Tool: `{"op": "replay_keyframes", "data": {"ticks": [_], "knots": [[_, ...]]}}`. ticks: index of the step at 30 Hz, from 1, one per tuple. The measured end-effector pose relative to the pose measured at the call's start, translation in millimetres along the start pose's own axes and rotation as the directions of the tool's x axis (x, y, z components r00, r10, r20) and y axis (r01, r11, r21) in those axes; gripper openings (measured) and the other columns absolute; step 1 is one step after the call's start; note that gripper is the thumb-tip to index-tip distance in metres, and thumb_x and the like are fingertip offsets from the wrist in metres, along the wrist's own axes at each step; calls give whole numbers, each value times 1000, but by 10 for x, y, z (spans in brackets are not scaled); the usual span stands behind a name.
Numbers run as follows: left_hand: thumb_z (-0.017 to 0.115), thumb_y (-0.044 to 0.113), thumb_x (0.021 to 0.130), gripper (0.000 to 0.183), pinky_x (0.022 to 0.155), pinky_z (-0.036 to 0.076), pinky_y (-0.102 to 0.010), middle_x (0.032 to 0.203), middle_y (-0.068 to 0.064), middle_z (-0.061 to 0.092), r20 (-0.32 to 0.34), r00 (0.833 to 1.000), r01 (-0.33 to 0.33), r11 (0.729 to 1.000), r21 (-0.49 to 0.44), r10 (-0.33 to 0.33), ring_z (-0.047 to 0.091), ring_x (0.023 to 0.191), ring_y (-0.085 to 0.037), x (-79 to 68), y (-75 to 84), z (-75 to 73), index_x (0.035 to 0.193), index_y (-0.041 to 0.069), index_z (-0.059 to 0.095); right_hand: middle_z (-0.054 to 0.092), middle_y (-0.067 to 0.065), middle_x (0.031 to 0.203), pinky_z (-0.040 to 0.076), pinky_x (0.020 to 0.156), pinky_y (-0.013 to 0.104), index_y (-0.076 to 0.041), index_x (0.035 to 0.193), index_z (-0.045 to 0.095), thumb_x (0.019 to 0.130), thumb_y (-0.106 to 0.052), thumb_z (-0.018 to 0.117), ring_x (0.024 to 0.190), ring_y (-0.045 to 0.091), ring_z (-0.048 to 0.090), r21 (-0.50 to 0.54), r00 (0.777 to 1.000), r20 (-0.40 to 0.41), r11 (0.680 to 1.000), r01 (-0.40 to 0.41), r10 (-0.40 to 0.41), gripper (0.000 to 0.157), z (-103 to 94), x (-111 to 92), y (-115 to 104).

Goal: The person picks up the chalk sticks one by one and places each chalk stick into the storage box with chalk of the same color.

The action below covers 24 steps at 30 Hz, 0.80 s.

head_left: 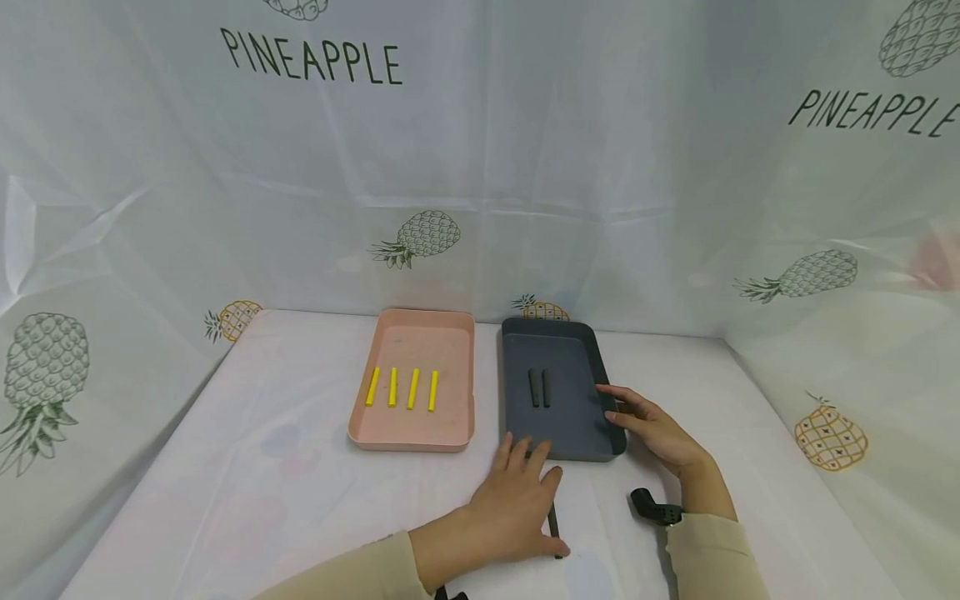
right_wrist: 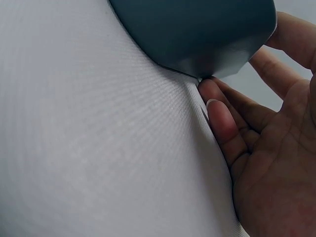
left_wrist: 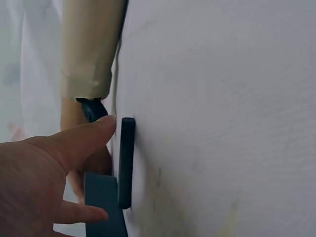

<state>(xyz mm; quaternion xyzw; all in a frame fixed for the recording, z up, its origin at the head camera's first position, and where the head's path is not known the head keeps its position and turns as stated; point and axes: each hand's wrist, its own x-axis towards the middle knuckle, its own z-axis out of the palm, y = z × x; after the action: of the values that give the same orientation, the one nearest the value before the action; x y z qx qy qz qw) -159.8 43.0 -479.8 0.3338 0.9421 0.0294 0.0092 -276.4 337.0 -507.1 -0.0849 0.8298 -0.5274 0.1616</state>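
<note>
My left hand [head_left: 510, 512], fingers spread, hovers by a slim dark stick [left_wrist: 127, 163] that lies on the table in front of the dark grey tray [head_left: 566, 433]. In the left wrist view the thumb is near one end of this stick and a finger near the other, with no grip visible. My right hand [head_left: 663, 433] holds the right wall of the grey tray; in the right wrist view some fingers are at the rim and others curl against its underside. Two dark sticks [head_left: 546, 388] lie side by side inside that tray.
To the left of the grey tray stands a pink tray [head_left: 412, 433] with several yellow sticks [head_left: 413, 389] in a row. A white cloth [head_left: 262, 500] covers the table, and a pineapple-print curtain [head_left: 570, 167] hangs behind and at the sides.
</note>
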Motion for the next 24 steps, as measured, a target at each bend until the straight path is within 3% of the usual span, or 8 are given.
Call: {"op": "replay_keyframes", "data": {"ticks": [10,16,24], "knots": [[64,85,78,91,125,26,-63,164,-15,37,-22,1000,1,1000,25,0,35,152,-43,-2,25,87,142,21,62,23,13,172,12,122,76,-23,158,44,105,-32,62,159,47,11,-5,1000,7,1000,4,-4,57,-6,-3,4],[63,89,75,97,127,26,-61,167,-14,32,-8,1000,-16,999,36,16,29,156,-41,-39,1,77,138,15,63,24,14,172,12,122,75,-23,157,44,105,-31,62,159,47,12,-5,1000,5,1000,6,-6,56,-3,7,6],[70,86,72,91,128,25,-59,170,-13,28,3,1000,-8,999,31,8,25,159,-39,-60,6,57,131,16,67,23,14,172,13,122,75,-24,157,44,104,-33,63,159,47,11,-6,1000,4,1000,-10,10,57,-6,4,11]]}}
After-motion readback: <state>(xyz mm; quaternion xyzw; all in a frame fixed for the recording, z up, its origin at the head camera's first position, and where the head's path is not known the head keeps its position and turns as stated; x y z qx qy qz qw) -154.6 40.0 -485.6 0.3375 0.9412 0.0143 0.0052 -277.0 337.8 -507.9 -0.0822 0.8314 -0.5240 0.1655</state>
